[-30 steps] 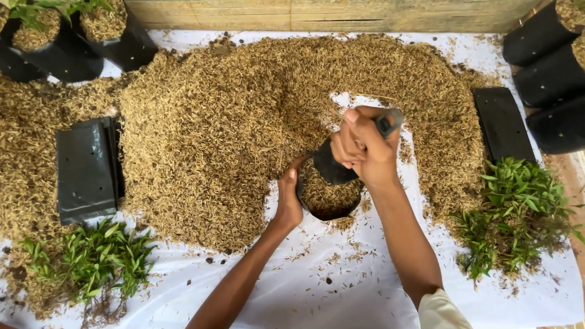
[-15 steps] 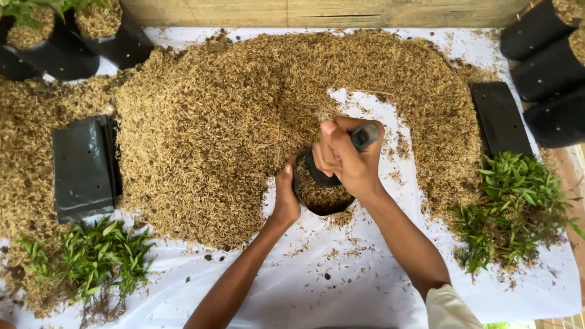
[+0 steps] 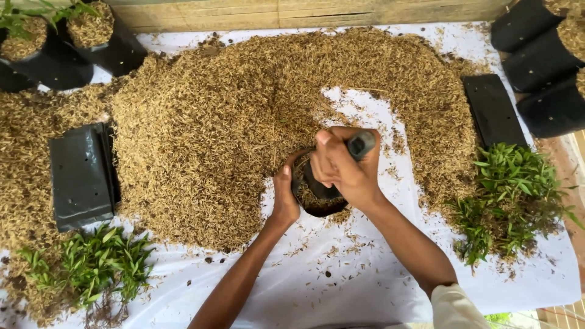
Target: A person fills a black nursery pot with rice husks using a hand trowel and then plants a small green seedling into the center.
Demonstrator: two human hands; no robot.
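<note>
Scene: A person works over a white sheet (image 3: 365, 286) spread on the ground, most of it buried under a broad heap of golden rice husk (image 3: 231, 122).
Left hand: The left hand (image 3: 284, 198) cups the left wall of a small black grow bag (image 3: 317, 204), fingers wrapped around its rim to keep the mouth open and upright.
Right hand: The right hand (image 3: 347, 167) is closed in a fist around a dark cylindrical tool (image 3: 361, 145), which angles from far right down toward the bag's mouth.
Grip state: Both hands are full; the left holds the bag, the right clenches the tool tightly, with no slack showing.
Where the bag is: Near the middle of the sheet, at the near edge of the husk heap, standing upright and partly filled with husk.
Key relation: The bag sits directly below and slightly left of the right fist; the tool's long axis runs on a slant from upper right into the opening, so the right hand is over it while the left braces the side.
Left side: A flat stack of empty black bags (image 3: 82, 176) lies on the husk, with a bundle of green seedlings (image 3: 91, 262) near it.
Right side: Another flat bag stack (image 3: 493, 109) and a larger seedling clump (image 3: 512, 195).
Far corners: Filled black pots (image 3: 97, 42) stand far left, more black pots (image 3: 542, 67) far right.
</note>
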